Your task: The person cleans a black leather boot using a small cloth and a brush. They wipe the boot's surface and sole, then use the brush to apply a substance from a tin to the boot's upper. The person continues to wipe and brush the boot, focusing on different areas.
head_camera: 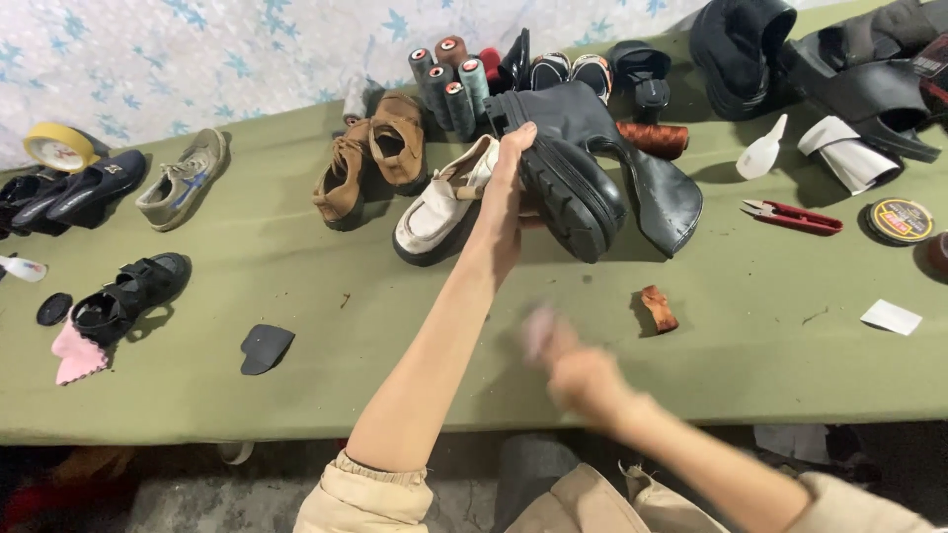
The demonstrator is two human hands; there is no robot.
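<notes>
Gripping a black boot [592, 168] by its sole, the left hand [504, 202] holds it tilted; the right hand [568, 365] hovers blurred just below, apparently empty, grip unclear; no repair work shows yet.

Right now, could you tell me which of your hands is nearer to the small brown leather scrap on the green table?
The right hand, blurred, hovers just left of and below the brown leather scrap. The left hand is farther up the table, gripping the black boot by its sole.

Green-clothed table [296, 385], scattered shoes [370, 163], thread spools [449, 84], red snips [793, 217]
</notes>
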